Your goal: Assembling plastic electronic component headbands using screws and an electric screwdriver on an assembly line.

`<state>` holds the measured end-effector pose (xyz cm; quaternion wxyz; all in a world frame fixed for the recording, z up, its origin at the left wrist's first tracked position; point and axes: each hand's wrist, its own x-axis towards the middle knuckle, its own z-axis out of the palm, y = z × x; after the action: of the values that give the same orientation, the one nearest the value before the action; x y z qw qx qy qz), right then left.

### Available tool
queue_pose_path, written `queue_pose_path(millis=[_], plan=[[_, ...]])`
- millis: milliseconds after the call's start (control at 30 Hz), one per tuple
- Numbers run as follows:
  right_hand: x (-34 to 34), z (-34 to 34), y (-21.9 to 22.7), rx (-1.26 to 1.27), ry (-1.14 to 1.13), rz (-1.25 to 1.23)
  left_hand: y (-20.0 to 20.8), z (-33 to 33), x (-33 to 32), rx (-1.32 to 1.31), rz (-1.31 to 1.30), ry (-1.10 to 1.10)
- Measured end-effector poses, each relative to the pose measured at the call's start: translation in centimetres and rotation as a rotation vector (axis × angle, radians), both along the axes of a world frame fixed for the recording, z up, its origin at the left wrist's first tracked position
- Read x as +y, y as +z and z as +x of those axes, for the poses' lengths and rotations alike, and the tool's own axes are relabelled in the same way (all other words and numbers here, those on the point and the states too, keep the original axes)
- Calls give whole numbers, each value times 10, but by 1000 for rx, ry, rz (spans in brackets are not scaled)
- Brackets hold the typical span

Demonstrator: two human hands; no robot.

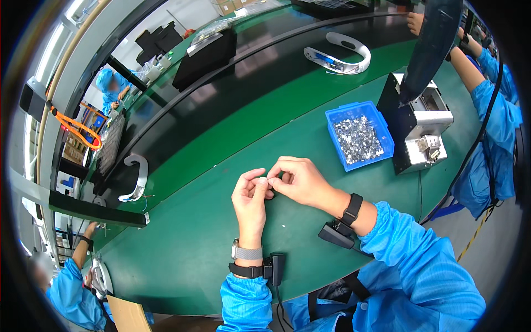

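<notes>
Over the green tabletop [260, 232], my left hand [250, 203] and my right hand [301, 181] meet at the fingertips. Both are closed, thumbs and fingers pinched around something too small and too covered to name. To the right of my right hand sits a blue plastic bin [389, 148], filled with many small clear-and-dark metallic parts [357, 139]. A tiny white piece [284, 226] lies on the table just below my hands.
A black and silver bench machine [423, 119] stands right of the bin, beneath a thick dark tube [434, 47]. White curved housings lie on the belt, one far [362, 58], one left [138, 180]. Co-workers in blue [487, 116] sit at right and left. A metal frame bar [97, 210] juts in at left.
</notes>
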<state>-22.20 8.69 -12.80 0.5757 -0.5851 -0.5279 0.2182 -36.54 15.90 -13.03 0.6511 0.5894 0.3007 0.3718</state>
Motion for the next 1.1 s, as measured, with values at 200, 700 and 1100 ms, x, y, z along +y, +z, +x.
queue_pose_path(millis=[200, 700, 1100], plan=[[1, 0, -1, 1, 5, 22, -1, 0, 1, 14, 1, 5], [1, 1, -4, 23, 28, 16, 1, 0, 0, 19, 7, 1], [-2, 1, 2, 29, 29, -28, 0, 1, -2, 23, 17, -8]])
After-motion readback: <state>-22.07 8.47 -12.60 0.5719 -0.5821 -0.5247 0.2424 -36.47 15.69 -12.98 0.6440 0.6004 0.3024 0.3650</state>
